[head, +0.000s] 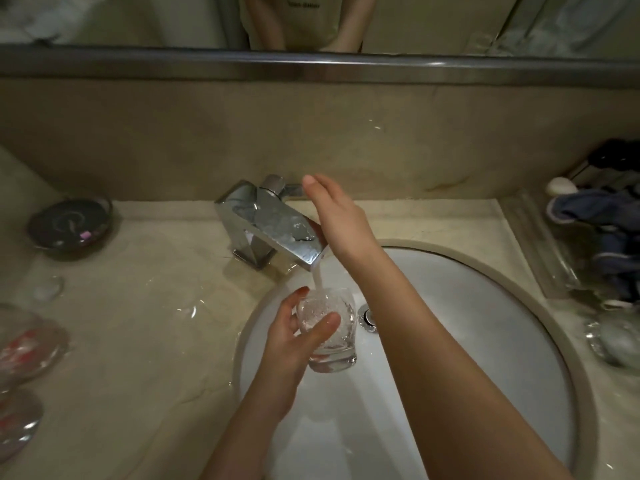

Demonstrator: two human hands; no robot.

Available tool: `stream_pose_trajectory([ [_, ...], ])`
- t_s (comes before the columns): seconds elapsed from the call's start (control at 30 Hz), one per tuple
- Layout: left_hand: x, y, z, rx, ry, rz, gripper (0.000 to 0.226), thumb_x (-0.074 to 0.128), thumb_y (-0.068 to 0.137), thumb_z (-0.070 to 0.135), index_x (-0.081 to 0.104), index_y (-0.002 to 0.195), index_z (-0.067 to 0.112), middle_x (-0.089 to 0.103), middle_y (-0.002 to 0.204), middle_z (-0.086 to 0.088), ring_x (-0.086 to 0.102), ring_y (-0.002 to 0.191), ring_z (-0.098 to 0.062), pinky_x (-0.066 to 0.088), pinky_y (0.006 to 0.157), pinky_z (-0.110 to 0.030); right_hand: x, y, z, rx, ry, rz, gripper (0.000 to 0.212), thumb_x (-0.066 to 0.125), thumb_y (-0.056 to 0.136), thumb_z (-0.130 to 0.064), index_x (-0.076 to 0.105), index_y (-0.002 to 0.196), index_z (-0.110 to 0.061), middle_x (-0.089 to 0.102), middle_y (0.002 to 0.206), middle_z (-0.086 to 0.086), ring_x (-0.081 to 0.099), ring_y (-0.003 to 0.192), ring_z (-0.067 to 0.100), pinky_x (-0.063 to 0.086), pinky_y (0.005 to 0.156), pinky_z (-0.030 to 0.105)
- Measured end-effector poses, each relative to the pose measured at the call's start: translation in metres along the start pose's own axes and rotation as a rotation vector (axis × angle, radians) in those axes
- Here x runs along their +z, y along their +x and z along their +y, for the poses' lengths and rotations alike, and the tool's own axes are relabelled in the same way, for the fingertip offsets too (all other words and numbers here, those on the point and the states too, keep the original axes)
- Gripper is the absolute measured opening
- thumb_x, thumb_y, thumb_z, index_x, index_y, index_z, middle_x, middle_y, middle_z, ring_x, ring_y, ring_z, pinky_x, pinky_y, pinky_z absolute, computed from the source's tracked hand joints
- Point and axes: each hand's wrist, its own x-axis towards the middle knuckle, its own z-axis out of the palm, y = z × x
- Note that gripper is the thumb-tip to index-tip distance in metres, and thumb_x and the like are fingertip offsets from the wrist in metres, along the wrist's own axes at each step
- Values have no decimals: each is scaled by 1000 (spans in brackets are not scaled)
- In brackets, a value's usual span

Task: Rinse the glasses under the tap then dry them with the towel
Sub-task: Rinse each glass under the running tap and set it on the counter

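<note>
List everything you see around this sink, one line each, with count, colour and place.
glass: one, clear, under the running water, over the sink
tap: one, chrome, behind the sink, water running
sink: one, white, centre right
drain plug: one, chrome, in the sink
dish: one, dark, counter far left
cloth: one, blue, tray at right
mirror: one, along the top
left hand: grip around the glass
right hand: fingers straight, beside the tap
</note>
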Motion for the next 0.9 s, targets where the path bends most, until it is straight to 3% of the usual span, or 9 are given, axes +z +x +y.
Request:
stream_pose_trajectory([
  [0.13,1,2,2,15,-11,16,69,90,58,30,56,118,31,71,111,-9,70,97,-28,57,84,-43,4,-11,8,-14,33,29,46,49,97,-48,50,137,-26,57,130,-6,55,121,17,40,108,39],
  [0.2,0,3,3,30,-25,19,62,77,59,31,55,118,31,71,111,-8,70,96,-28,56,84,-43,6,-15,11,-20,29,25,45,49,97,-47,49,137,-28,57,127,-7,54,122,16,40,108,38],
  [0.3,-1,4,7,42,-26,26,66,75,60,32,54,123,28,71,108,-4,71,96,-27,56,84,-42,3,-18,13,-10,117,16,44,48,98,-46,48,138,-30,55,130,-9,55,117,8,41,105,30],
  [0.4,-3,0,12,43,-36,34,66,74,66,30,54,128,22,70,114,-7,71,98,-29,55,89,-53,-2,-31,32,54,274,81,41,48,94,-53,55,128,-31,55,134,-15,50,119,2,37,106,30],
  [0.5,-4,-6,13,42,-52,55,65,74,71,29,54,130,13,69,115,-11,71,98,-32,54,86,-61,-1,-58,69,206,366,184,55,55,80,-57,56,128,-30,57,133,-14,50,124,7,41,103,34],
  [0.57,-6,-8,12,24,-19,68,65,78,72,34,55,128,10,70,112,-12,72,94,-29,56,83,-59,1,-76,87,330,368,135,49,61,88,-49,54,131,-26,59,128,-8,56,120,16,48,89,30],
  [0.67,-7,-10,11,-96,48,29,75,83,67,51,59,124,8,72,108,-15,74,89,-29,58,83,-52,3,-91,97,467,382,37,35,55,93,-47,65,111,-19,71,102,-1,70,99,26,56,76,32],
  [0.77,-11,-11,13,-297,68,-75,55,70,80,53,68,108,6,74,97,-19,73,89,-33,58,83,-49,3,-91,101,654,221,19,53,53,88,-62,61,115,-17,68,112,7,70,92,24,60,73,36],
  [0.9,-10,-16,15,-454,27,-189,59,67,83,53,65,117,6,74,99,-20,73,87,-32,60,76,-43,-3,-96,96,789,204,29,64,57,86,-62,52,129,-14,61,119,14,70,86,29,59,54,32],
])
